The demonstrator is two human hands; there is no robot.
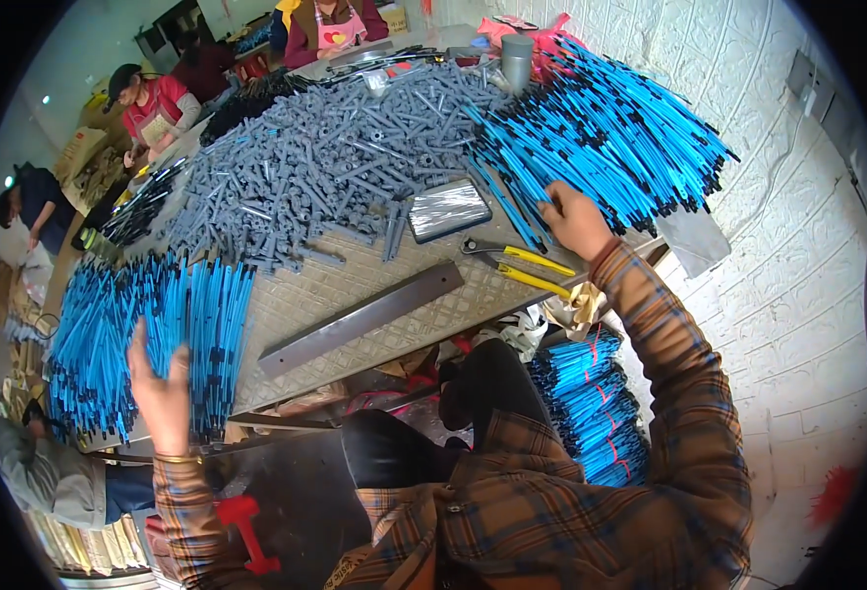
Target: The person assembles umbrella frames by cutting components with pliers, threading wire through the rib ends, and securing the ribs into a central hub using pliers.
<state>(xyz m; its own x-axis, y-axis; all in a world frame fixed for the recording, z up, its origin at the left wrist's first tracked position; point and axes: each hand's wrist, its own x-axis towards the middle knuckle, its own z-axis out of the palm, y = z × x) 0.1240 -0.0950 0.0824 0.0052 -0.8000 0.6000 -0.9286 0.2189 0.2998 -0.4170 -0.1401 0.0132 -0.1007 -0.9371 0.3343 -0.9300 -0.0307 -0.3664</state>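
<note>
Two heaps of thin blue rods with black ends lie on the table, one heap (148,344) at the left and a larger heap (600,128) at the right. My left hand (163,393) is at the near side of the left heap, fingers and thumb spread, with nothing in it. At the near edge of the right heap, my right hand (579,226) has its fingers curled and pinched on a blue rod; its fingertips are partly hidden. Between the heaps spreads a big pile of grey plastic parts (325,157). In front of it sits a dark box of silvery pins (449,209).
Yellow-handled cutters (522,264) and a dark metal bar (362,320) lie near the table's front edge. A grey cup (517,61) stands at the back. Tied blue bundles (596,408) are below the table. Several people work beyond; a white wall (777,265) rises at right.
</note>
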